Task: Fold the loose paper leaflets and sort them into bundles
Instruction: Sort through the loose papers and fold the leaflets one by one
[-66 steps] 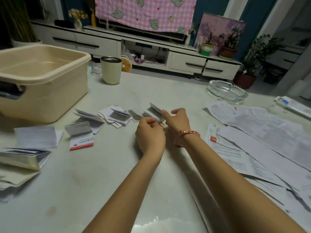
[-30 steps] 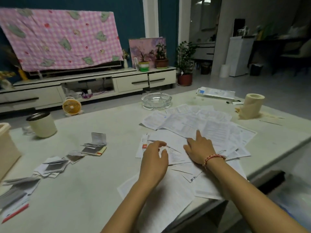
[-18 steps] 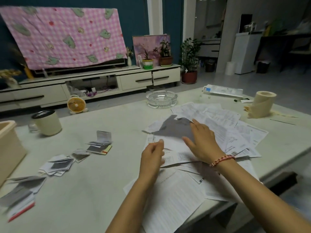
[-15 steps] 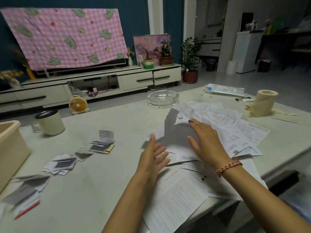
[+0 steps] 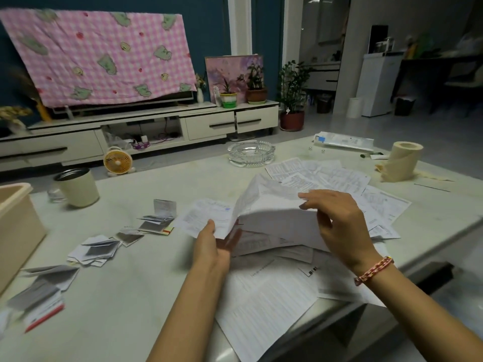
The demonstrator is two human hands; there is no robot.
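One leaflet (image 5: 266,205): left hand (image 5: 212,246), right hand (image 5: 339,220) hold edges.

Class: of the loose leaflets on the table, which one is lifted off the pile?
The large sheet arched between both hands: left hand pinches its near corner, right hand its right edge. The other sheets lie flat.
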